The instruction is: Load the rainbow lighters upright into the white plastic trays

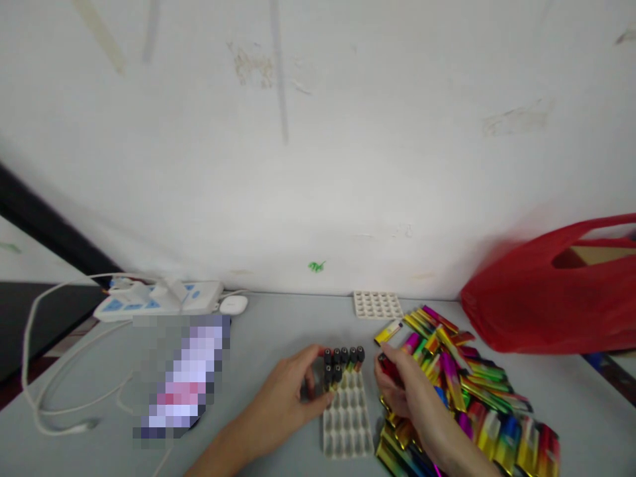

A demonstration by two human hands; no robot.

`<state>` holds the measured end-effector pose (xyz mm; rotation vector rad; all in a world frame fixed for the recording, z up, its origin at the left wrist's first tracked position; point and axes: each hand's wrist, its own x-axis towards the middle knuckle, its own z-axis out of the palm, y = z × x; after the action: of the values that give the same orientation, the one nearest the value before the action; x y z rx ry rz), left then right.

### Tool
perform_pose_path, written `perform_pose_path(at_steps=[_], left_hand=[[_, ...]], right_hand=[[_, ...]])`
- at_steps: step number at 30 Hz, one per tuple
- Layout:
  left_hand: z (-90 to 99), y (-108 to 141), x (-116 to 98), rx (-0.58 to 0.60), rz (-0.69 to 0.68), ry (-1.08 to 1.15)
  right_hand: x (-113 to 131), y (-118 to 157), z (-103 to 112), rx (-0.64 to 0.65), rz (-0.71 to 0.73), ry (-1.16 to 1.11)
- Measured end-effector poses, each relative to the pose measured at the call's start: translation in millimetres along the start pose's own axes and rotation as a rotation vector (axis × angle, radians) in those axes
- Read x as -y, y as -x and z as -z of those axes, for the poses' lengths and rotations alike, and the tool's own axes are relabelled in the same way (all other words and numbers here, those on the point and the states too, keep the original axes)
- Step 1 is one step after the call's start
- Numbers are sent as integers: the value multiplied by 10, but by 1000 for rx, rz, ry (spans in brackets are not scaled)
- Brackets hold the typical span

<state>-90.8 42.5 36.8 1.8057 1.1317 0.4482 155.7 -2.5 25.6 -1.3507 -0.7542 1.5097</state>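
A white grid tray (pixel 346 424) lies on the grey table, with several black-topped tubes (pixel 344 356) upright in its far rows. My left hand (pixel 293 391) is at the tray's left side, thumb and fingers apart around the tubes at the far left corner; its fingertips touch the tray's edge. To the right of the tray, my right hand (pixel 405 381) is closed around a dark red tube (pixel 390 368) with a black end. A pile of shiny multicoloured tubes (pixel 450 361) spreads beside and beyond my right hand, partly hidden by it.
A second white grid tray (pixel 377 305) lies by the wall. At the right is a red bag (pixel 551 298). On the left are a power strip (pixel 163 301), white cables (pixel 37 371), a small white case (pixel 233 305) and a blurred-out phone-like object (pixel 191 377).
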Motion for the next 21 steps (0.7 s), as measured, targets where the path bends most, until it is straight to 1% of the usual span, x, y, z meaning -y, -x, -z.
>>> perform_pose_path(at_steps=[3,9,13,18,21], left_hand=[[0,0,1,0,-10,2],[-4,0,19,-5,-10,1],[-5,-3,9,-1,-1,-12],[-9,-1,13,-13,-2,-30],[-8,-1,28,-9,-17,-26]], right_hand=[[-77,36,40,-35,17,89],[-225,74,102,-23,115,170],[-210,107,86,-42,199,238],[-175,122,36,-82,175,224],[-162,98,51,-130,215,233]])
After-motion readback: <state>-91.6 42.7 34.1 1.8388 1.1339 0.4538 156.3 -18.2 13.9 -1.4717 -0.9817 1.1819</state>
